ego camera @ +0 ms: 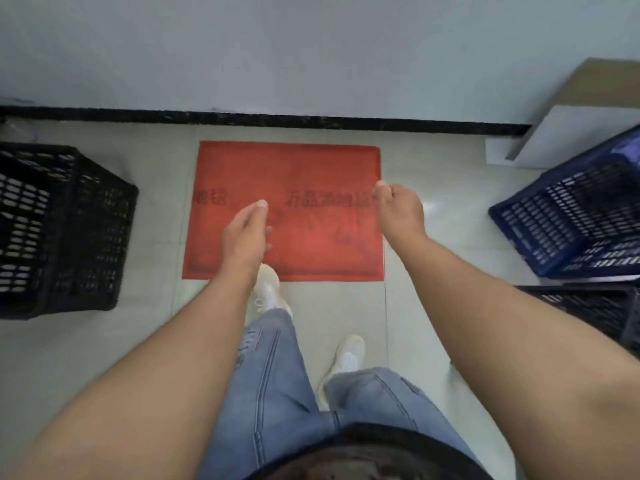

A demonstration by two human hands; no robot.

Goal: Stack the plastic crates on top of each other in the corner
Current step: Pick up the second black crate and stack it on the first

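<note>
Head view: red floor mat (284, 209) lies flat against the wall's black baseboard (263, 120), with dark printed characters across its middle — too faded and blurred to read.

Black plastic crate (59, 230) stands on the tile floor (152, 306) at the left, beside the mat, lattice walls with slotted openings; whether it is upright or inverted I cannot tell. Its long axis runs roughly away from the camera toward the wall.

Blue plastic crate (571, 220) sits at the right, tilted, slotted sides facing the camera, in the corner next to a white cabinet (568, 140). A second black crate (595, 306) sits just below it at the right edge — only its rim and part of one wall show.

Left hand (246, 233) hangs over the mat, fingers loosely curled, holding nothing. Right hand (398, 209) is over the mat's right edge, fingers curled in, also empty. Hands well apart, neither touching a crate.

Person wears blue jeans (277, 393) and white sneakers (268, 292), front foot on the mat's near edge.
</note>
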